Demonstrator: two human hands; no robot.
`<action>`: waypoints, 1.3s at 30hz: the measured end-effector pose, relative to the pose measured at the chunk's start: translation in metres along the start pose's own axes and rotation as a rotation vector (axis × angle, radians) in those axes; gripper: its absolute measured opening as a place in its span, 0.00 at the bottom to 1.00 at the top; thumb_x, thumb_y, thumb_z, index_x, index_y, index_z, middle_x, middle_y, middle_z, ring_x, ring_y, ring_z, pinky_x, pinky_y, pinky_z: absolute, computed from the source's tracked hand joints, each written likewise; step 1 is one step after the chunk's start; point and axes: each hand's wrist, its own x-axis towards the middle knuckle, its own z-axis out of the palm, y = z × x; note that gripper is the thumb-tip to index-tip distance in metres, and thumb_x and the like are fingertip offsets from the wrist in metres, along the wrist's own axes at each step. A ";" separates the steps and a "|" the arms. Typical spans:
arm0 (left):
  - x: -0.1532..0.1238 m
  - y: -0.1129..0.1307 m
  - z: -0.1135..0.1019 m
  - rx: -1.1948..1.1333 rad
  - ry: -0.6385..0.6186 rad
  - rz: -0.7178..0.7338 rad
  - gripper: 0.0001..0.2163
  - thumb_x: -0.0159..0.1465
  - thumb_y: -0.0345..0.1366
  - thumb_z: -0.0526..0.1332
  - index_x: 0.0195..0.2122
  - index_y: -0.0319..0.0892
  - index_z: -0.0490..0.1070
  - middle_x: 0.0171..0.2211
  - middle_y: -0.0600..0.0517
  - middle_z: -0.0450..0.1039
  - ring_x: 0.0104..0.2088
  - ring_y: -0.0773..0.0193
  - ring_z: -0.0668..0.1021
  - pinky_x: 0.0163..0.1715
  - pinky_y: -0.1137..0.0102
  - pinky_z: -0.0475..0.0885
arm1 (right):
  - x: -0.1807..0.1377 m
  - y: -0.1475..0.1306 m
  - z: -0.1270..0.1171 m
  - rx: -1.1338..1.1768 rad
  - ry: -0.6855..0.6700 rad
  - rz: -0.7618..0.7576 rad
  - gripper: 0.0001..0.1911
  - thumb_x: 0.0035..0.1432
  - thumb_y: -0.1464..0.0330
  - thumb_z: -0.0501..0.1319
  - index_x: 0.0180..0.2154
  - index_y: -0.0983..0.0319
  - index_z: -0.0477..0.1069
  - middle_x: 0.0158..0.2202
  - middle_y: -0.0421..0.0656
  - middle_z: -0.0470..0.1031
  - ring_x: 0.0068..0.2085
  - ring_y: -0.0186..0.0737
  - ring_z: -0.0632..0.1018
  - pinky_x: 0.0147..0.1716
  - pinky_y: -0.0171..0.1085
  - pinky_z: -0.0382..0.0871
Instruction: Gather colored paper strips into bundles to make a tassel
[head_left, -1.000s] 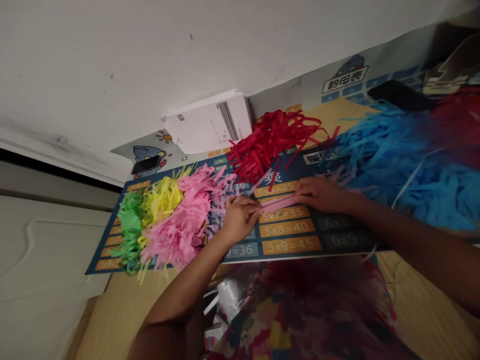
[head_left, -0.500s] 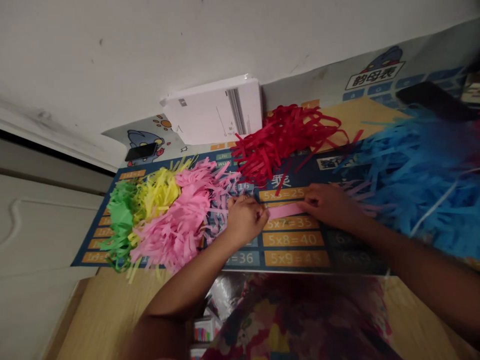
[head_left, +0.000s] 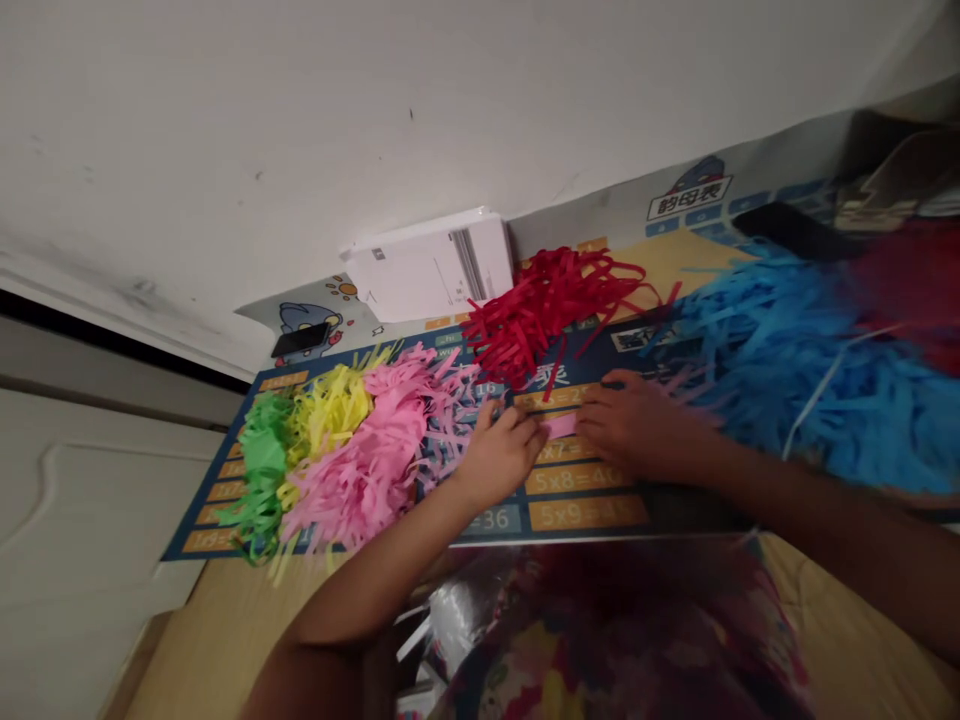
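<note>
A flat pink paper strip (head_left: 559, 427) lies on the printed times-table mat (head_left: 592, 513), and only a short middle stretch of it shows. My left hand (head_left: 501, 452) has its bent fingers closed over the strip's left end. Over the right end, my right hand (head_left: 637, 425) keeps its fingers together and low against the mat. Exactly how the fingertips grip the ends is hidden. Just left of my left hand are lilac shreds (head_left: 448, 425) and a heap of pink shredded paper (head_left: 382, 430). Red shredded paper (head_left: 536, 315) is piled beyond both hands.
Yellow (head_left: 330, 410) and green paper shreds (head_left: 264, 465) lie at the left. A large blue shredded heap (head_left: 832, 370) fills the right. A white box-like packet (head_left: 431, 268) leans by the wall. Dark phone-like objects (head_left: 301, 340) rest near the mat's far side.
My hands have come closer together along the pink strip, so less of it shows. My right hand's fingers now lie flatter. The camera view has shifted and tilted somewhat.
</note>
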 end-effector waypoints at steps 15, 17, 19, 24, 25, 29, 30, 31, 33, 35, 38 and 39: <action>0.015 0.009 -0.004 0.048 -0.089 -0.155 0.06 0.64 0.31 0.59 0.39 0.41 0.76 0.34 0.46 0.78 0.41 0.52 0.74 0.57 0.45 0.55 | 0.016 0.000 0.013 0.016 0.000 0.050 0.07 0.60 0.66 0.61 0.36 0.63 0.75 0.37 0.47 0.78 0.41 0.45 0.71 0.43 0.45 0.50; 0.012 0.009 -0.005 0.028 -0.075 -0.181 0.06 0.65 0.31 0.59 0.39 0.42 0.76 0.33 0.46 0.79 0.41 0.52 0.74 0.58 0.45 0.54 | 0.017 -0.002 0.017 0.017 0.030 0.062 0.06 0.62 0.68 0.59 0.35 0.62 0.74 0.36 0.47 0.77 0.41 0.45 0.71 0.43 0.45 0.51; 0.008 0.007 -0.006 -0.008 -0.062 -0.192 0.07 0.66 0.31 0.58 0.38 0.44 0.77 0.32 0.48 0.79 0.40 0.54 0.75 0.59 0.46 0.53 | 0.013 0.002 0.022 0.042 0.048 0.077 0.08 0.63 0.70 0.57 0.33 0.61 0.75 0.35 0.46 0.78 0.41 0.44 0.71 0.43 0.45 0.51; -0.006 -0.002 0.000 -0.162 -0.026 -0.334 0.10 0.70 0.37 0.56 0.39 0.47 0.78 0.38 0.50 0.80 0.43 0.57 0.75 0.58 0.50 0.54 | -0.010 0.025 0.033 0.119 0.077 0.204 0.10 0.67 0.66 0.59 0.37 0.58 0.79 0.37 0.43 0.79 0.41 0.43 0.72 0.42 0.43 0.52; -0.007 -0.003 0.001 -0.203 -0.030 -0.381 0.09 0.70 0.38 0.57 0.39 0.47 0.78 0.38 0.50 0.80 0.44 0.57 0.75 0.57 0.51 0.55 | -0.013 0.029 0.033 0.151 0.072 0.237 0.10 0.67 0.64 0.59 0.37 0.57 0.79 0.39 0.43 0.79 0.41 0.43 0.73 0.42 0.43 0.53; -0.005 -0.007 0.003 -0.339 -0.095 -0.521 0.08 0.68 0.37 0.58 0.35 0.46 0.77 0.38 0.50 0.79 0.45 0.56 0.75 0.50 0.56 0.60 | -0.010 0.036 0.032 0.321 -0.029 0.410 0.09 0.64 0.64 0.61 0.36 0.57 0.79 0.41 0.43 0.77 0.44 0.44 0.73 0.41 0.41 0.54; -0.003 -0.008 0.003 -0.344 -0.111 -0.534 0.08 0.68 0.37 0.58 0.35 0.45 0.77 0.38 0.50 0.79 0.45 0.55 0.75 0.49 0.56 0.60 | -0.007 0.036 0.032 0.342 -0.055 0.451 0.09 0.63 0.64 0.61 0.35 0.58 0.79 0.42 0.43 0.77 0.45 0.45 0.73 0.41 0.41 0.54; -0.002 -0.008 0.003 -0.340 -0.124 -0.539 0.08 0.68 0.36 0.58 0.35 0.45 0.77 0.38 0.49 0.79 0.45 0.55 0.75 0.48 0.56 0.60 | -0.003 0.036 0.031 0.347 -0.073 0.482 0.08 0.62 0.65 0.62 0.33 0.59 0.79 0.41 0.43 0.77 0.45 0.45 0.73 0.41 0.41 0.54; 0.002 -0.008 0.002 -0.336 -0.145 -0.540 0.08 0.67 0.36 0.58 0.34 0.44 0.77 0.37 0.50 0.78 0.45 0.54 0.75 0.46 0.56 0.60 | 0.003 0.036 0.029 0.348 -0.096 0.521 0.08 0.60 0.65 0.63 0.31 0.59 0.78 0.40 0.43 0.77 0.44 0.45 0.72 0.40 0.41 0.55; 0.005 -0.009 0.001 -0.350 -0.162 -0.547 0.07 0.66 0.36 0.59 0.32 0.44 0.76 0.35 0.50 0.78 0.43 0.54 0.75 0.44 0.57 0.59 | 0.007 0.035 0.029 0.354 -0.113 0.538 0.08 0.58 0.64 0.63 0.29 0.59 0.77 0.39 0.43 0.76 0.42 0.44 0.72 0.39 0.41 0.54; 0.008 -0.012 0.003 -0.370 -0.180 -0.570 0.06 0.64 0.36 0.61 0.30 0.45 0.76 0.33 0.51 0.78 0.41 0.55 0.75 0.41 0.59 0.59 | 0.009 0.036 0.029 0.355 -0.128 0.554 0.08 0.57 0.63 0.64 0.28 0.59 0.76 0.37 0.43 0.76 0.41 0.44 0.72 0.38 0.40 0.54; 0.008 -0.013 0.004 -0.375 -0.185 -0.576 0.06 0.64 0.36 0.62 0.30 0.44 0.75 0.32 0.51 0.77 0.40 0.56 0.75 0.41 0.59 0.59 | 0.010 0.036 0.029 0.353 -0.133 0.559 0.08 0.56 0.63 0.64 0.28 0.60 0.75 0.36 0.42 0.76 0.41 0.44 0.72 0.37 0.40 0.53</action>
